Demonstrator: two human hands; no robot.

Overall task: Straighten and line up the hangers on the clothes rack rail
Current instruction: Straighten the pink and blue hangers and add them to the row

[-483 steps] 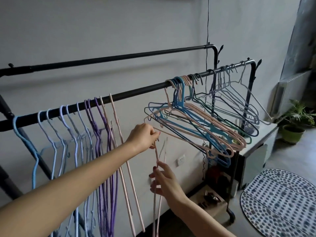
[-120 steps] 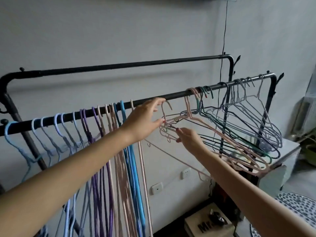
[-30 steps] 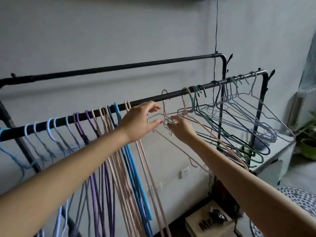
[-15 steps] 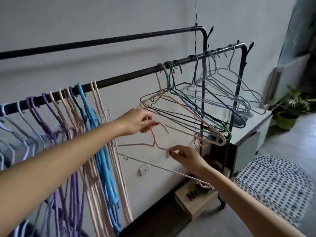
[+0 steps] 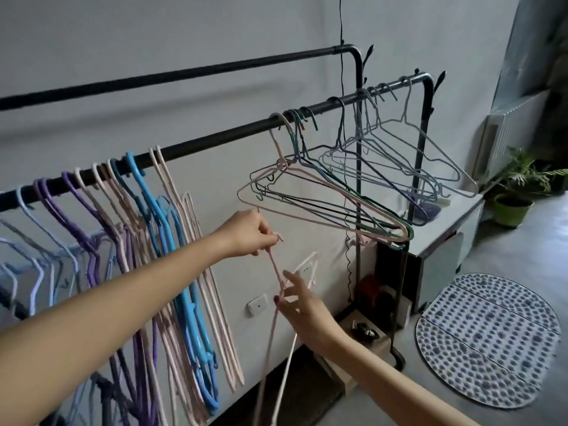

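Nearest the camera, the right hand pinches a loose pink hanger at its shoulder, thumb and forefinger closed on the wire and the other fingers spread. Just above, the left hand grips the same hanger's hook end with curled fingers, so it hangs off the rail, its legs trailing down. Behind the left arm, pale blue, purple, pink and blue hangers crowd the front rail edge-on. Further right along the rail, a second bunch of pink, green and grey hangers sits skewed. Beyond stand a patterned mat and a potted plant.
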